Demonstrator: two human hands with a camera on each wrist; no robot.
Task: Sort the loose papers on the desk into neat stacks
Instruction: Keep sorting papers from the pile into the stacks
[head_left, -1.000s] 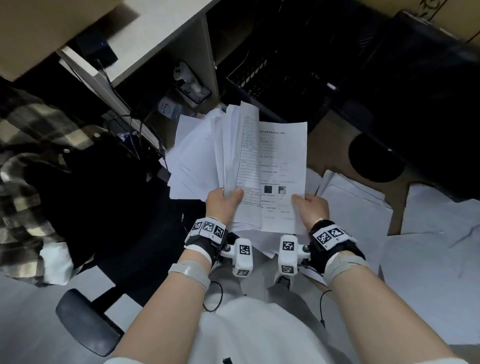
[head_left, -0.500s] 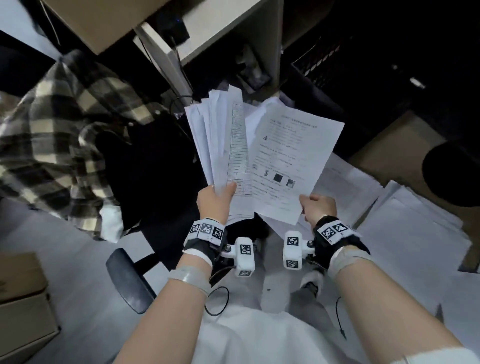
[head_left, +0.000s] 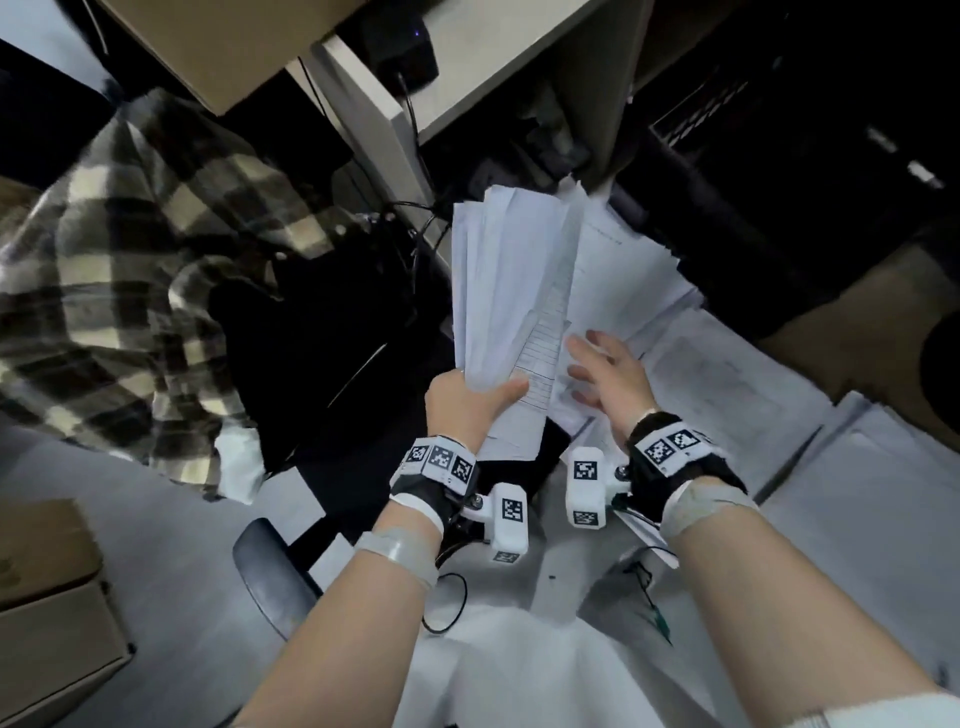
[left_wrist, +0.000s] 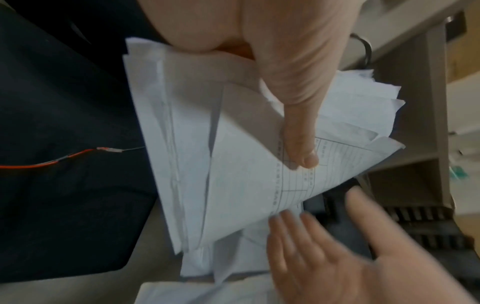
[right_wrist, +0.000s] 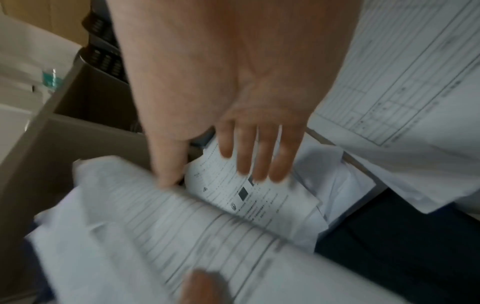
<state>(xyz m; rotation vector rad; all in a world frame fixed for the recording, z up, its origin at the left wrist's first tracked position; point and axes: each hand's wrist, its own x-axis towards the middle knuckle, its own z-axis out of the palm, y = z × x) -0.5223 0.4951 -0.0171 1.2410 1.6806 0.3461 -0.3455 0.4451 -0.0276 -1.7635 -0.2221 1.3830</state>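
A fanned sheaf of white sheets (head_left: 511, 291) stands upright in the left hand (head_left: 462, 402) — thumb across a ruled form; flat paper piles (head_left: 727, 384) lie under the right hand (head_left: 608, 379).

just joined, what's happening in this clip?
A person is sorting paperwork. The left hand grips a fanned bundle of white printed sheets held upright, thumb pressed across a ruled form. The right hand is open, fingers spread over a loose printed sheet on the white paper piles to the right. A plaid shirt hangs on the left.
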